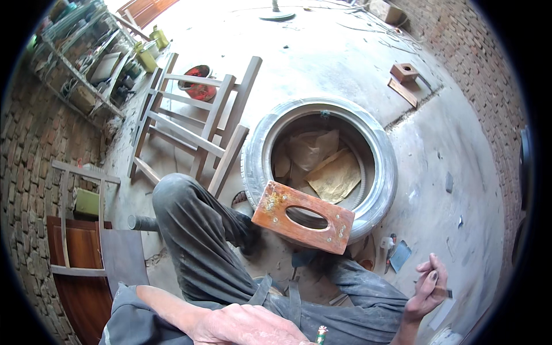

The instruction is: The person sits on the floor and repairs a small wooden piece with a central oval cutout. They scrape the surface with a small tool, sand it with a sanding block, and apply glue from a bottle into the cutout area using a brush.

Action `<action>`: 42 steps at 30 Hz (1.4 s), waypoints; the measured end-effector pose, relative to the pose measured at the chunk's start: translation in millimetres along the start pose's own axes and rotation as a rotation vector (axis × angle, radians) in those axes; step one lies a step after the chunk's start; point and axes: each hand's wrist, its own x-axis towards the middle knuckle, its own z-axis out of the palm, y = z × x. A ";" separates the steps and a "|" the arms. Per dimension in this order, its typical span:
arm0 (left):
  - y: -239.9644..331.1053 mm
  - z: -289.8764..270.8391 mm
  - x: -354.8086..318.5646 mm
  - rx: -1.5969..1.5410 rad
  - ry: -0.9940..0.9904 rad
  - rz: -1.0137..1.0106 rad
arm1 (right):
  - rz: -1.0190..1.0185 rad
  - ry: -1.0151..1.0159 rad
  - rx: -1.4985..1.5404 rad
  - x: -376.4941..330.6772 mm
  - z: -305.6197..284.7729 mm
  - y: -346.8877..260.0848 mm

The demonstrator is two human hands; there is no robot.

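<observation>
Brick walls point(489, 63) curved around a pale, dusty floor point(466, 167), where the person sat with bent legs point(190, 236) apart. Low at the near edge, the left hand point(244, 325) lay back upward; its fingers ran out of view beside a small green-and-gold stub point(321, 335), so whether they gripped it I could not tell. Over on the right, the right hand point(426, 293) was raised, its fingers loosely bent (whether anything sat between them was too blurred to say). Neither hand touched the reddish-brown wooden box point(279, 208), which rested on the near rim of a tyre point(384, 167) lying flat. Its slotted face pointed up, and its long axis slanted from far left to near right. Pale specks on that face suggested surface work in hand, perhaps at a pause; carrying on would call for one hand to steady the box on its perch while the other worked the wood. Farther out, a golden-brown sheet point(336, 177) lay inside the tyre, and a slatted wooden frame point(186, 134) stood to the far left.
</observation>
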 end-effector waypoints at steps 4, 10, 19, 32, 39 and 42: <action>15.1 -15.0 6.3 -0.056 -0.049 -0.054 | 0.059 -0.049 -0.227 31.8 -9.7 9.5; 32.5 -33.8 5.0 -0.039 -0.028 0.075 | 0.185 -0.013 -0.273 62.4 -0.8 36.5; 41.3 -65.1 1.3 0.059 -0.024 0.265 | 0.245 -0.034 -0.274 85.7 19.0 38.2; 74.8 -89.4 39.1 0.166 -0.075 0.056 | 0.202 -0.114 -0.245 99.3 26.0 70.3; 93.3 -144.6 63.6 0.564 -0.140 0.126 | 0.219 -0.136 -0.190 98.5 23.9 80.6; 110.6 -206.7 73.3 0.892 0.455 -0.017 | 0.069 -0.151 -0.253 100.5 17.9 94.7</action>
